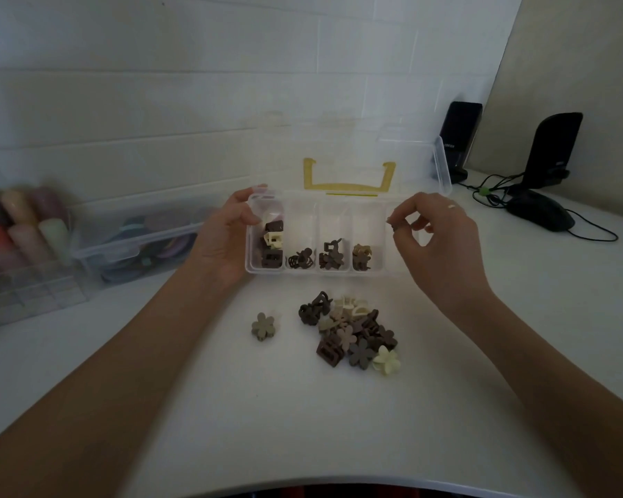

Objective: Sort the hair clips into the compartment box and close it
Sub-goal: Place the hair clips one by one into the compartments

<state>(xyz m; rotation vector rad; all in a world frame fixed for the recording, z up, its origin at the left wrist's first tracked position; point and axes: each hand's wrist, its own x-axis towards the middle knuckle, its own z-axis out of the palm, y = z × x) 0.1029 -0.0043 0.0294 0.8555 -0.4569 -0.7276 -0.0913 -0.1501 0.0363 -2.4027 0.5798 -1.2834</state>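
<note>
1. Plainly, the white worktop (231, 407) carries the open compartment box (317, 273), its lid tilted back for access.
2. The left hand (223, 235) grips the box's left end, steadying it.
3. Unsorted hair clips (349, 334) lie heaped just before it.
4. The right hand (436, 239) hovers over the rightmost compartment, fingertips pinched; whether they hold a clip is unclear.

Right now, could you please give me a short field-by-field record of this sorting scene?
box: clear compartment box, lid open
filled compartments: four from the left hold clips
rightmost compartment: behind right hand, contents unclear
left hand: grips box's left end
right hand: over right end, pinching something small and dark
unsorted: pile of clips on table
stray: grey flower clip left of pile
</note>
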